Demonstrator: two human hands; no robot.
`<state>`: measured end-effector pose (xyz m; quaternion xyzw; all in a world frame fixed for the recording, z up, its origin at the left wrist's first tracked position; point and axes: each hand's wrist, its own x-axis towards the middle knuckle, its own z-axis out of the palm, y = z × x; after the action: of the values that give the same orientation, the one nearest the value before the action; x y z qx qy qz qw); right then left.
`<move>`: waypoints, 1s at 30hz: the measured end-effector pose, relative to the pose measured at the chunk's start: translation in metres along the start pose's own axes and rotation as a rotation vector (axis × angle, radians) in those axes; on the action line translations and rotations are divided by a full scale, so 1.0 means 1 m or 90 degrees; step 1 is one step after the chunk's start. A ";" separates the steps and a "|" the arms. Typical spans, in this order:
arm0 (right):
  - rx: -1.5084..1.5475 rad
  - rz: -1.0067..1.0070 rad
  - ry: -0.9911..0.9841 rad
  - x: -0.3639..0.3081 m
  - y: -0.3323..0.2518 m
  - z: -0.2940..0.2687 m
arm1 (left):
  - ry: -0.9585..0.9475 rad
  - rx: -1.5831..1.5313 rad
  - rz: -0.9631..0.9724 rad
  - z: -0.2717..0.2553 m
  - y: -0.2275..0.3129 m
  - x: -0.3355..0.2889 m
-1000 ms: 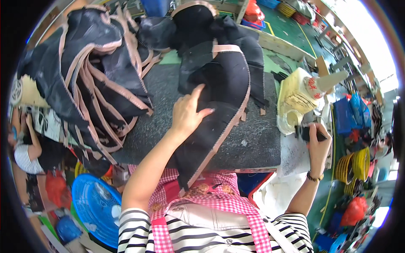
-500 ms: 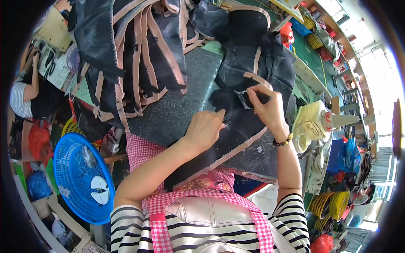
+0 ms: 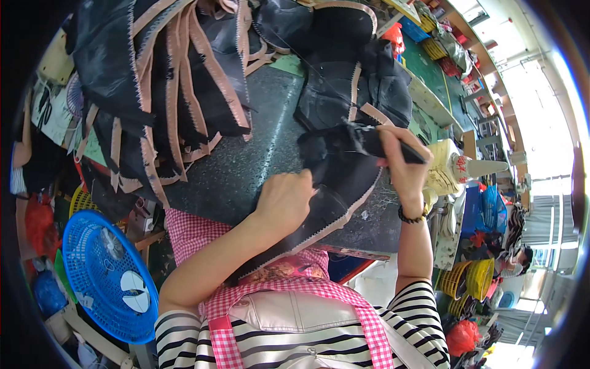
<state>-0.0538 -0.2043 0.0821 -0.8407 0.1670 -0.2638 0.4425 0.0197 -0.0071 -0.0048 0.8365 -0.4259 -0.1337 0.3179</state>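
A black leather piece (image 3: 344, 175) with a zigzag-cut tan edge strip lies across the dark worktable, its near end hanging toward my apron. My left hand (image 3: 286, 200) is closed on the left edge of this piece, thumb and finger pinching it. In my right hand (image 3: 405, 163) is a brush (image 3: 413, 154) with a black handle. Its head, crusted with whitish residue, touches or hovers just over a dark flap of the leather; I cannot tell which. The bristle tips are hard to make out against the black.
A heap of black pieces with tan strips (image 3: 184, 80) covers the table's far left. Beyond my right hand stands a pale, crusted pot (image 3: 444, 169) with a cone-shaped part. A blue plastic basket (image 3: 77, 283) is at the left. Another person's arm (image 3: 23, 147) shows at the far left.
My right hand has turned and shifted slightly right, swinging the brush so that its handle now points right. My left hand keeps its pinch on the leather. The whole view has shifted a little.
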 end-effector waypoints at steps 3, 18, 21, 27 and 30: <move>0.002 -0.024 0.076 -0.010 -0.012 -0.029 | -0.035 0.106 -0.060 -0.033 0.021 -0.006; -0.444 0.191 0.140 -0.100 0.089 -0.165 | -0.135 0.292 0.216 0.021 0.044 0.025; -0.400 0.195 0.243 -0.113 0.075 -0.160 | -0.146 0.304 0.185 0.017 0.044 0.021; -0.132 0.289 0.161 -0.089 0.032 -0.125 | -0.129 0.353 0.195 0.024 0.034 0.020; -0.005 0.194 0.116 -0.046 0.008 -0.031 | -0.104 0.341 0.205 0.026 0.032 0.016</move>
<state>-0.1097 -0.2047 0.0765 -0.7797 0.3330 -0.2682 0.4573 -0.0033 -0.0444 -0.0035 0.7989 -0.5967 -0.0317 0.0683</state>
